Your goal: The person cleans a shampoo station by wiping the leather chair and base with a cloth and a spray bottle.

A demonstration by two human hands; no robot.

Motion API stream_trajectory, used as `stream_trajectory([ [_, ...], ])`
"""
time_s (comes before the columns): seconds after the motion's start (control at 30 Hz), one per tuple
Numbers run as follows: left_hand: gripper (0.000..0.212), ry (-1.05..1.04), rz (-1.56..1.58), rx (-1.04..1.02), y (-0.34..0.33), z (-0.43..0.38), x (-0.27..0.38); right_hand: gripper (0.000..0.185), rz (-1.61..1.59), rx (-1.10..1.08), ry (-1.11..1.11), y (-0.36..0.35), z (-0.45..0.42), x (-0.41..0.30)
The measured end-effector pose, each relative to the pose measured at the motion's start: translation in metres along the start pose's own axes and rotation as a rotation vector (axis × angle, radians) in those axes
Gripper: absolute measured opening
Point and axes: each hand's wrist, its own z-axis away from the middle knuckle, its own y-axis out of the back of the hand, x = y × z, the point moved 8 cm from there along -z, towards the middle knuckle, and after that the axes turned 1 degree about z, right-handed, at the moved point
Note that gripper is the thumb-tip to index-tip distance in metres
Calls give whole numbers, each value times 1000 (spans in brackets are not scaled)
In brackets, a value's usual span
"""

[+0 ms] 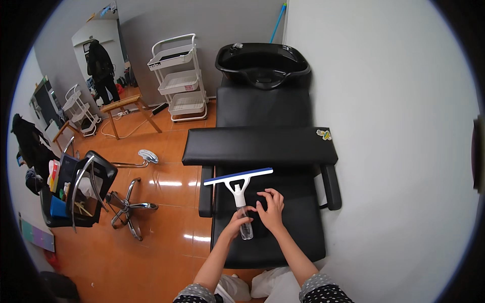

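My left hand (237,222) is closed around the clear bottle handle of a spray squeegee (240,197). Its wide white head with a blue blade points away from me, slightly tilted. Just right of the bottle, my right hand (272,209) is raised with its fingers apart and curled, holding nothing. Both hands are above the black padded seat (280,242) of a salon shampoo chair. Across the chair, beyond the squeegee head, lies a black padded board (257,146) with a small yellow, white and green item (324,134) at its right end.
A black shampoo basin (265,66) stands at the chair's far end, a white three-tier trolley (183,83) to its left. At left are a wooden stool (121,103) and a wheeled salon chair (108,172) loaded with items. A white wall (390,151) borders the right side.
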Motion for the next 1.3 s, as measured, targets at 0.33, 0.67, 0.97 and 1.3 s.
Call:
stream_trajectory([
  [0.33, 53, -123, -544, -180, 20, -35, -27, 44, -138, -124, 173, -55, -10, 33],
  [0.67, 36, -380, -574, -182, 21, -22, -23, 17, -1069, -193, -117, -39, 10, 23],
  [0.97, 36, -345, -940, 442, 82, -7, -26, 58, -1003, -289, -425, -42, 7, 37],
  [1.3, 37, -358, -1163, 582, 75, 7, -34, 53, -835, -256, -534, -90, 4, 24],
])
